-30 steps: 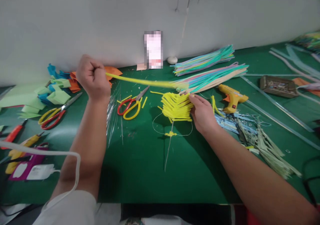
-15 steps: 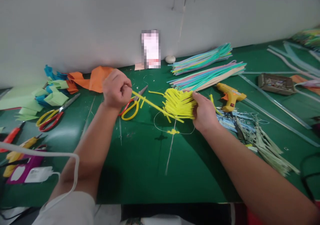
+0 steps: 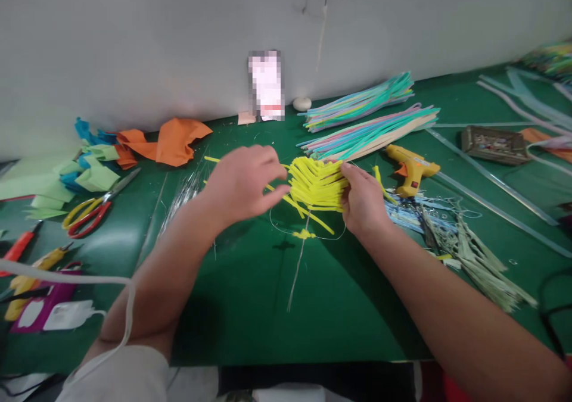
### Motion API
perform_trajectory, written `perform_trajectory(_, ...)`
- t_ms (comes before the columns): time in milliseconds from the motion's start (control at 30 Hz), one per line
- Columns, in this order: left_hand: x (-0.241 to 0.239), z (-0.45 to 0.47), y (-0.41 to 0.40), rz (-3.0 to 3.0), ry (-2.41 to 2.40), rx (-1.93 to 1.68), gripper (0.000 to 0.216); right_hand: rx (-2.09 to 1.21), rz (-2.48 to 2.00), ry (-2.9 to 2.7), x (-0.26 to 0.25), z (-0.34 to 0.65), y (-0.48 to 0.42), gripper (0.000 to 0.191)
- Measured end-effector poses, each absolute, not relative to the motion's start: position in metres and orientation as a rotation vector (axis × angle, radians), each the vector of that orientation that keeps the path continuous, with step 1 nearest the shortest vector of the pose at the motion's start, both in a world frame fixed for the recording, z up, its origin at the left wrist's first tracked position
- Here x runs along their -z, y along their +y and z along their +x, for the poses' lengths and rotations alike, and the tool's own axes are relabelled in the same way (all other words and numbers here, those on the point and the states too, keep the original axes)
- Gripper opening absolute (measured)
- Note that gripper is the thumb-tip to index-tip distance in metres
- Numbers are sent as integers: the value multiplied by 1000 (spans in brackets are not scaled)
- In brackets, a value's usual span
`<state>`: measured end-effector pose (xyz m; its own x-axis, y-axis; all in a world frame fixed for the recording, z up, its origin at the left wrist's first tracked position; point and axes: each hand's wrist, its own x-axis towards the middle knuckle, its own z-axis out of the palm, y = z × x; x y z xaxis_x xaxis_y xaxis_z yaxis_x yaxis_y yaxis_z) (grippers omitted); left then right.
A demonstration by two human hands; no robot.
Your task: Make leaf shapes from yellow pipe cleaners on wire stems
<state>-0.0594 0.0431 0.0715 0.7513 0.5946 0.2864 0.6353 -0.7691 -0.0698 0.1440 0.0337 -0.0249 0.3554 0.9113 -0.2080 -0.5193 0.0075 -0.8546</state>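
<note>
A fan of yellow pipe-cleaner strips (image 3: 316, 183) woven on a thin wire frame sits above the green table (image 3: 250, 307). My right hand (image 3: 364, 202) grips its right side, fingers closed on the strips. My left hand (image 3: 243, 181) is at the fan's left edge, blurred by motion, fingers reaching to a long yellow strip (image 3: 308, 211) that runs through the weave. A wire stem (image 3: 297, 271) with a small yellow knot (image 3: 304, 234) hangs below the fan.
Bundles of pastel pipe cleaners (image 3: 370, 131) lie behind the fan. A yellow glue gun (image 3: 411, 168) rests to the right, loose wire pieces (image 3: 465, 253) beyond it. Yellow-and-red scissors (image 3: 93, 208), paper scraps (image 3: 129, 146) and a white cable (image 3: 71, 280) are on the left.
My left hand pulled the long yellow strip through the weave, then swept right from the far left to the fan's edge. The second scissors are now hidden behind it.
</note>
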Motion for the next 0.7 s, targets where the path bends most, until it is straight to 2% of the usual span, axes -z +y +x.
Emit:
perform_trajectory(133,-66,-41,21,-2930,-712,145,22,-1175,-1053,-481,22,141,31,14)
perform_trajectory(400,-45,-32,19,-2855,-758,-35,14,-1186,-1056,-483,26,140,32,16)
perform_trajectory(700,-54,-31,12,-2765,-1001,-123,17,-1216,-1036,-490,28,141,33,14)
